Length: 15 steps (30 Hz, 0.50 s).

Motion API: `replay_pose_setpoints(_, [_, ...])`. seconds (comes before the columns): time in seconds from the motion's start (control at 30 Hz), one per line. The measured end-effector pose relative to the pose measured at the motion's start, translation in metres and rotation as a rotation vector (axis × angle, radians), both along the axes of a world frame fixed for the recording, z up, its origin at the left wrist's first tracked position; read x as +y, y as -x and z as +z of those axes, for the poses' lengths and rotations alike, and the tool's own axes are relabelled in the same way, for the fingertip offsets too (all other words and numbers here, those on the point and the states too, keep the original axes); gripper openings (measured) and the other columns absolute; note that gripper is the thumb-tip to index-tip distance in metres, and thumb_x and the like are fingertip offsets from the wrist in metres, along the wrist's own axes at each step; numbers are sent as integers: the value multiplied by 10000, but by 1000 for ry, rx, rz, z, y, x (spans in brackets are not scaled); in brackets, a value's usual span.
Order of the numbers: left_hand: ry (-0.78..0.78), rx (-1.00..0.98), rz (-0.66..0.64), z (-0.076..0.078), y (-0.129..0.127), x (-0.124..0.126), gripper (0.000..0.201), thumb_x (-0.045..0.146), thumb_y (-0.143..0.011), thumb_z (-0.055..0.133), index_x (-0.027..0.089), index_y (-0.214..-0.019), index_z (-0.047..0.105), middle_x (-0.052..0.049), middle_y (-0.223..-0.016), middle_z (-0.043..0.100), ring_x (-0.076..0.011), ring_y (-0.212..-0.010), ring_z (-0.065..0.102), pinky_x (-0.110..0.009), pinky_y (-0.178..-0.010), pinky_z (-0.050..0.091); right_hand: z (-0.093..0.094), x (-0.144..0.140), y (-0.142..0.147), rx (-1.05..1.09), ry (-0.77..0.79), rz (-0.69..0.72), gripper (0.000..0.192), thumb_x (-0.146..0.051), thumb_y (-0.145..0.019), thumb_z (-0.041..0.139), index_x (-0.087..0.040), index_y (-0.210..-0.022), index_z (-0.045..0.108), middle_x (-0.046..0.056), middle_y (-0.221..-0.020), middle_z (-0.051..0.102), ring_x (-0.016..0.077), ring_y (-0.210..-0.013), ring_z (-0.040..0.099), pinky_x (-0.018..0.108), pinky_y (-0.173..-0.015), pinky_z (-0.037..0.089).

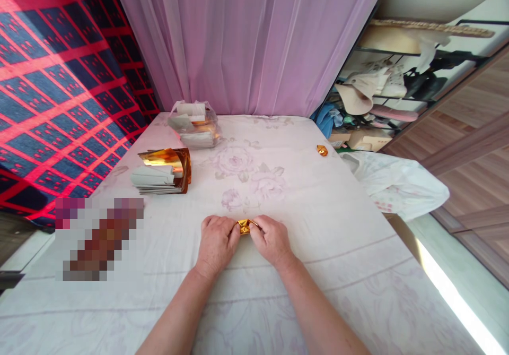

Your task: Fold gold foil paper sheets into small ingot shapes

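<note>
Between my two hands is a small folded piece of gold foil paper (244,226), close to the surface of the flowered cloth. My left hand (218,241) pinches its left end between thumb and curled fingers. At the other end, my right hand (273,239) grips it the same way. Only the creased, shiny middle shows; both ends are hidden by my fingers. A small folded gold paper piece (322,150) lies by itself toward the far right. Left of my hands sits a stack of gold and white paper sheets (161,177), bent over in a curve.
A clear plastic bag (194,127) of similar sheets stands at the far left of the flowered cloth (318,201). A blurred-out reddish patch (103,238) lies at the left. Purple curtain (254,42) hangs behind. At right are a white plastic bag (401,182) and a cluttered shelf (382,97).
</note>
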State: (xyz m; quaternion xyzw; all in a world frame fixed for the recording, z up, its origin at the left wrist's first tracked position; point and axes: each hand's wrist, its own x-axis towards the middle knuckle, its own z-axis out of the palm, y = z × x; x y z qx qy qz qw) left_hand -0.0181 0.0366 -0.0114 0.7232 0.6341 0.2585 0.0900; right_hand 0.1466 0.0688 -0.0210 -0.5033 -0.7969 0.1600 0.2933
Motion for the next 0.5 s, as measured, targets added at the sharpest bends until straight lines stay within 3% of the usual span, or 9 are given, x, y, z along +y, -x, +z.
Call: replay_pose_setpoints(0.5, [-12,-29,24,4,1,-2,270,298,-916,472,214,-716,632,-14,-686,648,-197,-734,569,-381,-813,354,-1,1,-1,-72,-81,21,312,-215,-919,422,-201,-641,562,10,-648,630,115,-614,550,241,-597,293])
